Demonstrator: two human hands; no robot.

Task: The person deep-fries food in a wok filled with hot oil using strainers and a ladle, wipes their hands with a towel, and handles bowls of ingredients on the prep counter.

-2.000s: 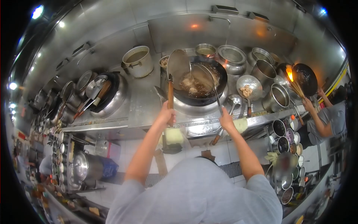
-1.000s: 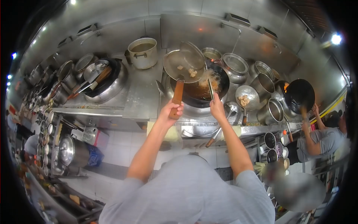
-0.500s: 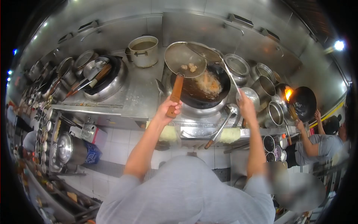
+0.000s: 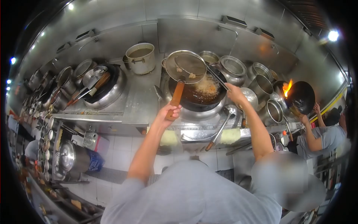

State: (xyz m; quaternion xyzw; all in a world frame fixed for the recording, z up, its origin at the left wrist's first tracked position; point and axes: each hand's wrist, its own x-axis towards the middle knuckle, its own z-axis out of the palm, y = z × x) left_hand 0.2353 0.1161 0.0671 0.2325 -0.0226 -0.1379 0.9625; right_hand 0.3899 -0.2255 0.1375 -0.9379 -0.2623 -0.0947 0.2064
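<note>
Your left hand (image 4: 169, 112) is closed round the wooden handle (image 4: 178, 93) of a strainer (image 4: 170, 66), its mesh over the wok (image 4: 194, 107) at 11 o'clock. Your right hand (image 4: 235, 93), at the wok's 3 o'clock, grips the long handle (image 4: 219, 79) of a skimmer (image 4: 186, 62) overlapping that strainer. A few pale morsels (image 4: 192, 75) lie in the strainer, already out of the oil (image 4: 182, 93). Towards 2 o'clock, foam (image 4: 209, 89) hides whatever is beneath. The frying seems partway along: some pieces lifted out, the oil not yet calm.
</note>
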